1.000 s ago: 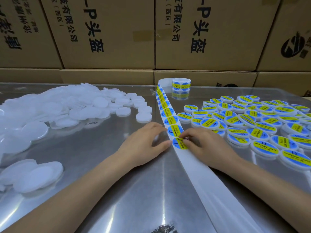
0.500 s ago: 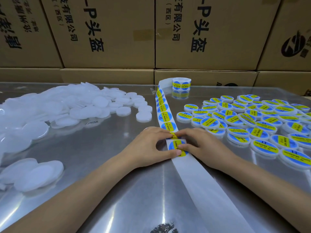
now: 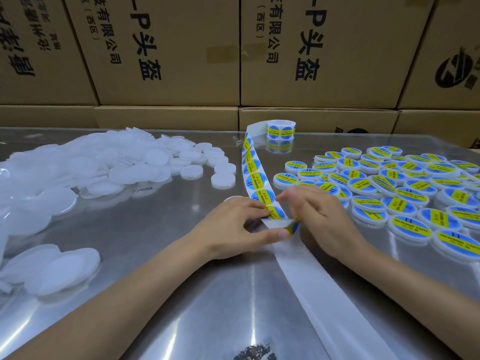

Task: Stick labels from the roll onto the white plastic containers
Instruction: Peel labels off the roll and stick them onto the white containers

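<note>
- Left hand (image 3: 235,227): rests at centre of the table (image 3: 181,294), fingertips and thumb pressing the backing strip (image 3: 319,287) flat; curled over the strip, not lifted.
- Right hand (image 3: 320,219): just at 3 o'clock of the left; fingers pinching a half-peeled label (image 3: 293,226), blue and yellow, its edge curled up off the strip.
- Label roll (image 3: 281,129): stands at 12 o'clock, well apart from both hands; its strip runs down toward them, with unpeeled labels (image 3: 257,181) in a row.
- Blank white containers (image 3: 109,172): heaped from 9 to 11 o'clock; none seen under the peeled label.
- Labelled containers (image 3: 405,193): spread from 1 to 3 o'clock.
- Risk, fold: the curled label may stick to itself or to a fingertip if pinched too far in.
- Risk, tear or drag: peeling too fast may tear the label; if the left hand's pressure slackens, the strip may lift with it.
- Risk, placement: off-centre or creased landing on a lid, since adhesive probably forgives little repositioning.
</note>
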The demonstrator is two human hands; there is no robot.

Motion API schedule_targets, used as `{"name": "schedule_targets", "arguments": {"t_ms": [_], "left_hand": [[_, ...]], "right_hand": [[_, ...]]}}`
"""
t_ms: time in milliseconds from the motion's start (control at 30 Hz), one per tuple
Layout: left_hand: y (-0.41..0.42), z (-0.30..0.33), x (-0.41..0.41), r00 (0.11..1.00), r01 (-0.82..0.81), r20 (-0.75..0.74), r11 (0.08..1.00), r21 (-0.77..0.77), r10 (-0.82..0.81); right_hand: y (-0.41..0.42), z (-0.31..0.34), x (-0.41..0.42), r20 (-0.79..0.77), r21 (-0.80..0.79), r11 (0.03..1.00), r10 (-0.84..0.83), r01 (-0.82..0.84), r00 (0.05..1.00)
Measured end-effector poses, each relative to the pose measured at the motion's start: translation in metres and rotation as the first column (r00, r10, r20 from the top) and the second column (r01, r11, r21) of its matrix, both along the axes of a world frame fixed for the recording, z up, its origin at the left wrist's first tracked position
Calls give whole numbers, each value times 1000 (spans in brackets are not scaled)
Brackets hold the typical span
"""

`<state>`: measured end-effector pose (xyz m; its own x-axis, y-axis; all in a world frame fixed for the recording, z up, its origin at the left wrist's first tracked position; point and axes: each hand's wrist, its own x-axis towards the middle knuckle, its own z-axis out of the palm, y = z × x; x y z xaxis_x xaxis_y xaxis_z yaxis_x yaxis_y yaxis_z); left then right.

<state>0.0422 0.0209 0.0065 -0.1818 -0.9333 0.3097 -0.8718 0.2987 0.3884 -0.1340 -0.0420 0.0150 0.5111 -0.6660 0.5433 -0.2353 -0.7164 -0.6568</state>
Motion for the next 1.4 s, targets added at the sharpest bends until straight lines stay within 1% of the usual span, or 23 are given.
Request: {"name": "schedule_targets", "arguments": {"t_ms": [67,100,167,233,267,333,433,500,567,667,767,833,900,967,1100,1400], "left_hand": [[1,1,0,1000,5,31,1000,30,-6],[1,1,0,999,15,37,999,46,-17],[1,2,1,999,31,-22,998,54,-29],[1,2,3,992,-43,-119,999,30,46],[1,2,5,984,-112,-141,994,-18,108],[-1,1,10,964,-252,-112,963,-95,241],[-4,-2,19,912,-410,17,911,-45,411],[-5,-2,22,899,-438,-6,899,-14,438],[-6,-2,23,906,-422,-65,906,-32,419],[-6,-3,20,929,-362,-119,926,-103,350],[-4,-1,13,960,-257,-167,944,-206,225],[-3,2,7,977,-181,-162,943,-280,139],[-1,5,2,986,-130,-142,937,-324,87],[0,6,0,989,-114,-131,927,-359,71],[3,9,-5,990,-100,-131,918,-384,53],[6,11,-8,990,-105,-129,910,-400,57]], "right_hand": [[3,6,-1,172,196,980,12,-46,985],[5,9,0,220,259,964,-3,-56,975],[7,15,0,286,349,936,-51,-55,957],[6,17,-1,343,425,902,-87,-72,935],[5,17,-1,355,456,885,-88,-90,931],[2,14,-2,345,492,864,-87,-101,935],[-1,9,-2,325,567,819,-120,-92,938],[-2,8,-1,325,612,784,-123,-109,938],[-3,6,0,326,643,754,-111,-134,939],[-3,4,-1,345,690,697,-78,-196,935],[-1,4,-1,358,719,640,-5,-272,934],[-2,5,-2,356,734,617,6,-283,935],[-2,5,-2,352,737,607,33,-298,936],[-2,7,-2,362,739,591,57,-324,931],[-2,7,-1,370,762,557,44,-330,928],[-1,8,-1,368,766,558,26,-319,929]]}}
